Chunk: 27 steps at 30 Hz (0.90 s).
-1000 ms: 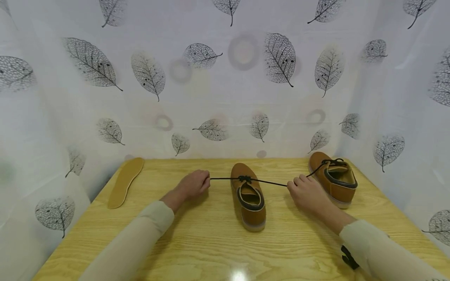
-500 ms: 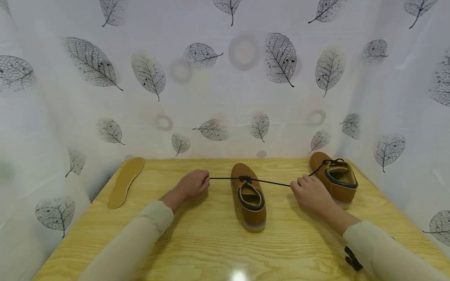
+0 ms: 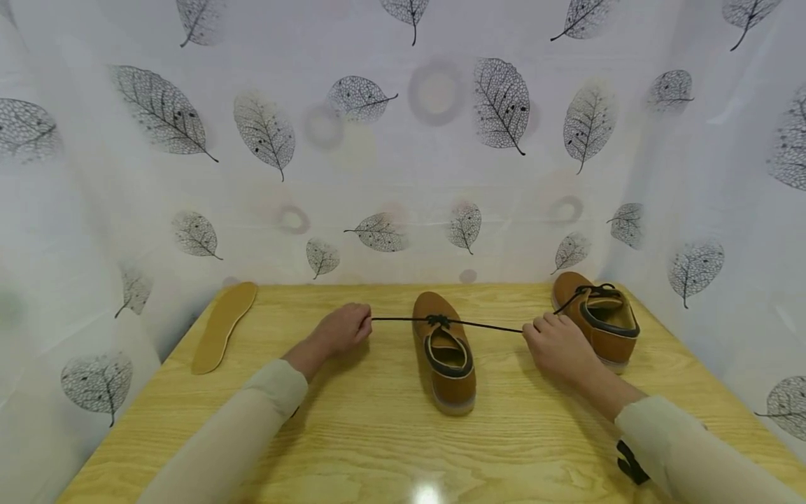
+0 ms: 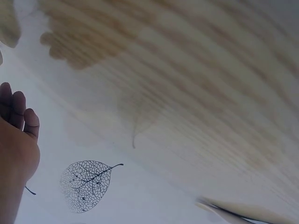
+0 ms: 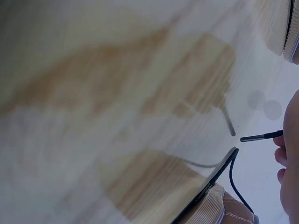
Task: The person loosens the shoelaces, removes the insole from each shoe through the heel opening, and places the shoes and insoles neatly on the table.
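Note:
A brown shoe (image 3: pixel 455 388) stands mid-table, its toe pointing away, with a black knot (image 3: pixel 439 320) over its tongue. From that knot the black shoelace (image 3: pixel 485 326) runs out taut to both sides. My left hand (image 3: pixel 340 329), fingers curled, grips the left end; in the left wrist view the left hand (image 4: pixel 18 144) shows only at the edge. The right end is gripped by my right hand (image 3: pixel 557 344). In the right wrist view, the lace's tip (image 5: pixel 257 137) sticks out past the right hand (image 5: pixel 289 158).
Another brown shoe (image 3: pixel 604 341), with its laces tied in a bow, stands at the back right, close behind my right hand. A tan insole (image 3: pixel 223 329) lies at the back left. Some black object (image 3: pixel 630 463) is partly hidden beside my right sleeve. A leaf-print curtain (image 3: pixel 403 175) surrounds the wooden table (image 3: pixel 378 434).
My right hand has shifted slightly right and my left hand slightly left, so a little more lace shows between them. The shoes and insole have stayed in place.

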Available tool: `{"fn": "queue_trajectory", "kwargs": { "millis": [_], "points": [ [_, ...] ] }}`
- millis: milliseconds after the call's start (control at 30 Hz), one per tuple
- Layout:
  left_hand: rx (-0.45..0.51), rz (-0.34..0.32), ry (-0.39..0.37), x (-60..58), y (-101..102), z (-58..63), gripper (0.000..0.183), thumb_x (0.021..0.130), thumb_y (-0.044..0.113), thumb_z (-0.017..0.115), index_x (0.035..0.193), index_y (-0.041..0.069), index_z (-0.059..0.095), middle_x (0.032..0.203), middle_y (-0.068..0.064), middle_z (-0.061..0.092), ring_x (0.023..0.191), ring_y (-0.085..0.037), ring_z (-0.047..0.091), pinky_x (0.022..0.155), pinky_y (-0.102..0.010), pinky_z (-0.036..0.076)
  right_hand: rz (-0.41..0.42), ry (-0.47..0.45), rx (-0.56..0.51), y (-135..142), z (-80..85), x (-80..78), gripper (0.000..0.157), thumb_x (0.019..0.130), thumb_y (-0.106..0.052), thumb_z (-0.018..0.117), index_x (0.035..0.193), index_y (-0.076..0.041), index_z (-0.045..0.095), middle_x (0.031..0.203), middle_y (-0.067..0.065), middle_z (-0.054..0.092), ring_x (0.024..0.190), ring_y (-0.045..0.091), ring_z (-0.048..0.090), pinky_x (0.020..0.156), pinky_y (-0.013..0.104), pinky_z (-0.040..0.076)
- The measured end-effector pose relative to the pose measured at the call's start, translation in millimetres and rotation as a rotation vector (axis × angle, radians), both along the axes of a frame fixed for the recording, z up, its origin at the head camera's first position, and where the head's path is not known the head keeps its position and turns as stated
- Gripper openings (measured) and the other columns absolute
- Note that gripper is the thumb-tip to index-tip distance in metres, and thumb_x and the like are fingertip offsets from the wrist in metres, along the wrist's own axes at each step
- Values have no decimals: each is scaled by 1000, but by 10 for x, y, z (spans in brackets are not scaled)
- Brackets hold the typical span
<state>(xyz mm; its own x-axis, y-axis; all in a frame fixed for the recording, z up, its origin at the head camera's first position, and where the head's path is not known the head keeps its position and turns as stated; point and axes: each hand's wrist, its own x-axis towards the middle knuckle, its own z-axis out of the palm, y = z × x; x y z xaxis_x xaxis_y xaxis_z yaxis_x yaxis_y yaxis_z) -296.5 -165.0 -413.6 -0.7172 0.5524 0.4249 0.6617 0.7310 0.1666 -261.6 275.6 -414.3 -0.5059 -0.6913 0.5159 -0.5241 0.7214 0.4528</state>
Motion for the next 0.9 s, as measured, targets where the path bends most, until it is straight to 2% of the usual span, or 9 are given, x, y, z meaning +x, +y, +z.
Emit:
{"fn": "queue_trajectory", "kwargs": {
  "millis": [133,200,300,433,500,633,700,900],
  "points": [
    [4,-5,7,-5,-9,-1,14,90,7,52,77,11,48,69,0,48,68,-17,45,65,-33,43,7,2,7,0,10,-1,36,108,-17,31,83,-5,55,70,7,50,66,23,42,60,33,28],
    [10,-13,19,2,-13,4,14,90,7,52,77,10,48,69,0,47,68,-17,45,65,-33,42,10,13,4,0,8,-3,39,108,-18,29,82,-5,55,70,7,51,66,23,43,60,33,28],
    [15,-8,18,13,-27,18,14,89,7,53,77,11,48,69,0,47,68,-17,45,65,-33,42,4,13,0,4,9,-3,34,105,-16,34,82,-5,56,71,8,52,67,25,45,60,34,31],
    [14,8,2,21,-58,35,15,89,7,53,76,12,47,69,1,45,68,-16,44,65,-32,41,0,16,-2,7,8,-5,45,108,-19,23,80,-5,55,70,7,52,67,24,44,60,35,31],
    [12,13,-10,20,-71,41,15,90,7,53,76,12,48,69,2,45,68,-15,44,65,-32,41,-3,13,-4,7,7,-5,46,108,-19,21,79,-5,54,70,8,53,66,25,43,60,35,31],
    [4,13,-34,5,-84,42,15,91,8,52,77,12,48,70,2,46,69,-15,44,66,-32,41,-36,-13,2,2,10,7,28,100,-14,40,77,-5,54,69,8,53,67,26,46,61,37,34],
    [4,16,-48,2,-86,43,15,91,8,52,77,12,48,70,2,46,69,-15,44,67,-32,41,-54,-23,6,-2,11,16,23,97,-12,46,76,-6,53,68,7,53,68,26,47,62,37,36],
    [11,15,-58,15,-98,50,15,90,7,51,76,12,48,70,2,46,70,-16,45,67,-32,41,-50,-9,-9,-29,15,21,26,94,-13,41,69,-7,49,63,7,50,66,27,49,59,37,35]
  ]
}}
